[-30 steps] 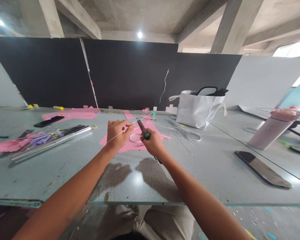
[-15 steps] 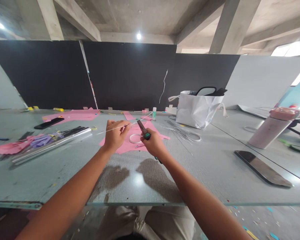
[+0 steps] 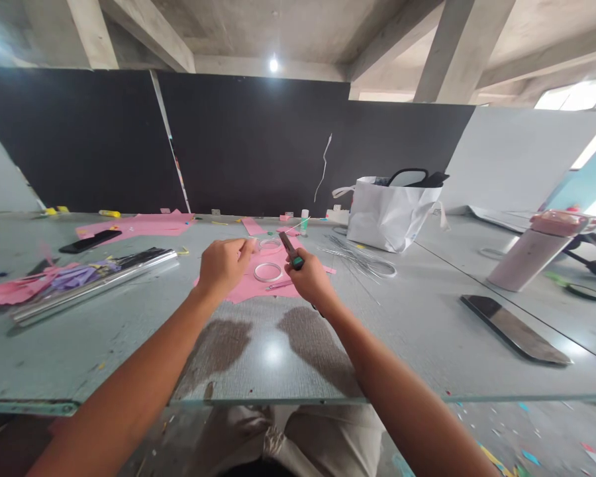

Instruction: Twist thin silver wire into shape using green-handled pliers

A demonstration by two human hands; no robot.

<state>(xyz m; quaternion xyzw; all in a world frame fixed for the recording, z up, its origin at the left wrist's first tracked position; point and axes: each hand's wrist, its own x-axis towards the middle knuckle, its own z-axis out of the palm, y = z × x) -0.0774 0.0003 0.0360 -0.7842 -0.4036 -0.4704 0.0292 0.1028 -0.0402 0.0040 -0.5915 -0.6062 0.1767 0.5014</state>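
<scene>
My right hand (image 3: 310, 273) is closed round pliers (image 3: 291, 250) with dark jaws and a green-and-black handle, the jaws pointing up and to the left. My left hand (image 3: 224, 265) is pinched at the left, its fingertips near a pale ring-shaped piece; whatever lies between them is too small to make out. Pink paper (image 3: 243, 288) lies beneath and between the hands. On it rests a white ring (image 3: 267, 271), with a second ring (image 3: 270, 246) behind it. A thin pale wire runs from near the jaws towards a glue stick (image 3: 304, 222).
Loose wires (image 3: 360, 257) lie right of the paper, before a white bag (image 3: 392, 215). Further right are a phone (image 3: 514, 329) and a pink bottle (image 3: 534, 252). A silver roll (image 3: 97, 285), purple and pink paper and a black phone (image 3: 90, 241) are at left.
The thin wire that stuck out across my left hand no longer shows there. Both hands have drifted slightly apart, and a second ring now shows between them. The view has shifted a little.
</scene>
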